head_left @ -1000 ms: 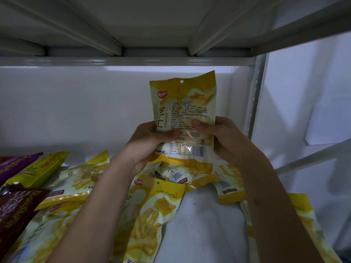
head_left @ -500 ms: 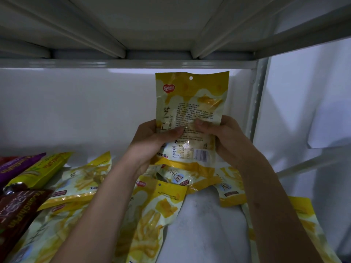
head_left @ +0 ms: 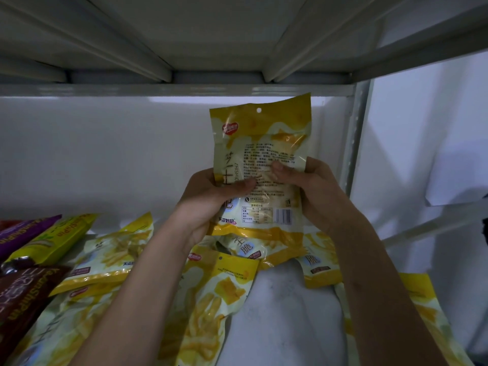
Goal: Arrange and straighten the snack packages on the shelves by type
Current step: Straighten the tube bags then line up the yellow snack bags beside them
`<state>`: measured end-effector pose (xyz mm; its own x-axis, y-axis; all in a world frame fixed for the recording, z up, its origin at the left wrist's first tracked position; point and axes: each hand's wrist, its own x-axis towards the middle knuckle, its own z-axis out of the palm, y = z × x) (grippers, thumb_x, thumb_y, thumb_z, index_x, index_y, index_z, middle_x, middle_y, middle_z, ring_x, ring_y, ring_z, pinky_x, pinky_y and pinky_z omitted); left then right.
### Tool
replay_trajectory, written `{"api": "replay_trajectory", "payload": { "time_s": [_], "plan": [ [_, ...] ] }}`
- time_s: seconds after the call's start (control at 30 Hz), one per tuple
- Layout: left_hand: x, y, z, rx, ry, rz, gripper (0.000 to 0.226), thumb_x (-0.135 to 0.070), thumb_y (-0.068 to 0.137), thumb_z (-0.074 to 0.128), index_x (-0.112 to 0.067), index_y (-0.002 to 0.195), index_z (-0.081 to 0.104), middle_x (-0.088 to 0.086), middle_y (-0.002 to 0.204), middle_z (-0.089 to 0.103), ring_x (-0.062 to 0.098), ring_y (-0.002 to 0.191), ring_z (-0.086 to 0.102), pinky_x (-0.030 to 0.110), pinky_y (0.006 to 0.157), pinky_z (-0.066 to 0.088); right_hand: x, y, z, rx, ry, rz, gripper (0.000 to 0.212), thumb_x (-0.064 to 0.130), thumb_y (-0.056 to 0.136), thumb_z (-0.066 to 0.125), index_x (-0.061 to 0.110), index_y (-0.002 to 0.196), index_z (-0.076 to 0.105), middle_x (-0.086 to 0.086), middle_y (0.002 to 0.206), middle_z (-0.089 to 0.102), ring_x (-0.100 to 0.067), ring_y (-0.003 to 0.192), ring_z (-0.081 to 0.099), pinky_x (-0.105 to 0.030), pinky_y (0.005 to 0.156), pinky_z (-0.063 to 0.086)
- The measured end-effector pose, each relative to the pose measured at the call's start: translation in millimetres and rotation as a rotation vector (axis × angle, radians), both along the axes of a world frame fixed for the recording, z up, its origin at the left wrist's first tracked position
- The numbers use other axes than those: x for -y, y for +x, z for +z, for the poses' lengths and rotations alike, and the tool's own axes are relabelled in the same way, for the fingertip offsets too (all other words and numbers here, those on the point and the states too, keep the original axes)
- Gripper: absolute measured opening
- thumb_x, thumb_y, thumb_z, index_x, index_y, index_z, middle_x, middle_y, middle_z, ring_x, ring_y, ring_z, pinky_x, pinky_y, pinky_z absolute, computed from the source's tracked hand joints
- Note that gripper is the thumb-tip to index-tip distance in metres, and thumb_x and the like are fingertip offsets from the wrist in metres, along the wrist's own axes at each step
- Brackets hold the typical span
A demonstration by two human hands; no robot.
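- Head view, hidden or unclear: the fingers of both hands lie behind the held yellow package [head_left: 260, 165] and are out of sight; only the thumbs show on its printed back. The small print on the package is too fine to read. Packages at the left and bottom edges are cut off by the frame, and the lighting under the upper shelf [head_left: 184, 85] is dim.
- Head view, grip: the left hand [head_left: 208, 199] grasps the package at its left edge, thumb laid across the back panel. The right hand [head_left: 314, 191] grasps the right edge, thumb pressed near the middle of the text block. Both hands are closed around the package.
- Head view, package position: it is held upright, hang hole at the top, back side toward the camera, raised above the shelf surface [head_left: 280, 313] and in front of the white back wall [head_left: 105, 154]. Its lower edge hangs just over the pile below.
- Head view, surroundings: loose yellow packages [head_left: 211, 299] of the same design lie flat and overlapping under both forearms. At far left lie a purple package [head_left: 23, 231], a yellow-green package [head_left: 58, 239] and a dark brown package [head_left: 21, 294]. A metal upright [head_left: 355, 138] stands right of the held package.
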<state>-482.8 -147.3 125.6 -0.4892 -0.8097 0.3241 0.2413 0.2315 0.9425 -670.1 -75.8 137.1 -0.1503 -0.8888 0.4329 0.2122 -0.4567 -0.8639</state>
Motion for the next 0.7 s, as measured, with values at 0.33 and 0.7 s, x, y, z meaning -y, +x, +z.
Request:
{"api": "replay_trajectory", "payload": {
  "time_s": [0.33, 0.7],
  "plan": [
    [-2.5, -2.3, 2.2, -0.069, 0.076, -0.045, 0.042, -0.021, 0.081, 0.076, 0.002, 0.116, 0.073, 0.02, 0.111, 0.078, 0.038, 0.101, 0.077, 0.046, 0.085, 0.064, -2.4, -2.0, 1.2, -0.058, -0.008, -0.015, 0.035, 0.011, 0.08, 0.075, 0.003, 0.114, 0.072, -0.015, 0.115, 0.078, -0.032, 0.107, 0.076, -0.041, 0.085, 0.064],
    [-4.6, -1.6, 5.4, -0.101, 0.092, -0.123, 0.048, -0.022, 0.082, 0.073, 0.004, 0.122, 0.07, 0.024, 0.119, 0.075, 0.041, 0.108, 0.074, 0.049, 0.093, 0.061, 3.1, -0.9, -2.1, -0.081, -0.028, -0.142, 0.033, 0.017, 0.081, 0.077, 0.003, 0.111, 0.073, -0.017, 0.112, 0.078, -0.034, 0.105, 0.076, -0.052, 0.092, 0.062]
  ]
}}
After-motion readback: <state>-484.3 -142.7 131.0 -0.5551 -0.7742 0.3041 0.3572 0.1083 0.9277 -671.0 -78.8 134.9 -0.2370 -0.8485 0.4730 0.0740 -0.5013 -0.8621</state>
